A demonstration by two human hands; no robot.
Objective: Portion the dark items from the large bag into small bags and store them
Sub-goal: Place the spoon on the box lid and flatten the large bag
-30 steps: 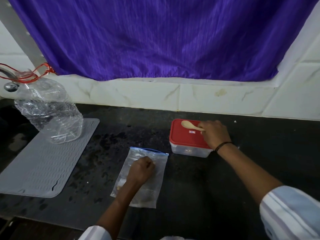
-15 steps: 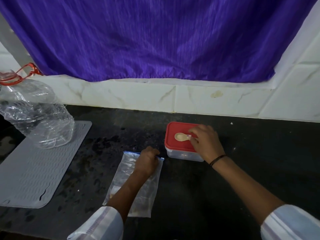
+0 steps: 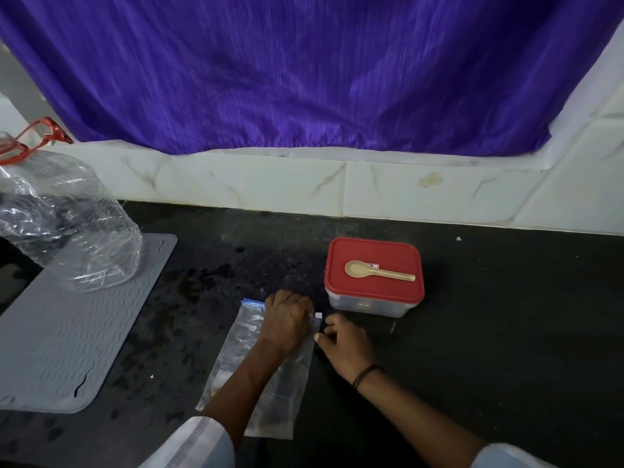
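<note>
A small clear zip bag (image 3: 236,352) with a blue seal strip lies flat on the black counter, a little dark content near its lower end. My left hand (image 3: 287,319) presses on the bag's top edge, fingers closed at the seal. My right hand (image 3: 344,346) rests at the bag's right corner beside the white slider tab (image 3: 318,315), fingers curled; I cannot tell if it grips the bag. A clear box with a red lid (image 3: 373,265) stands just behind, and a tan spoon (image 3: 378,271) lies on the lid.
A grey ribbed mat (image 3: 67,332) covers the counter's left side, with a crumpled clear plastic bottle (image 3: 67,228) with a red handle on it. White tiled wall and a purple curtain (image 3: 304,72) stand behind. The black counter (image 3: 506,332) stretches to the right.
My right hand let go of the spoon, which now lies on the red lid, and came down to the bag's right corner. My left hand slid up to the bag's seal.
</note>
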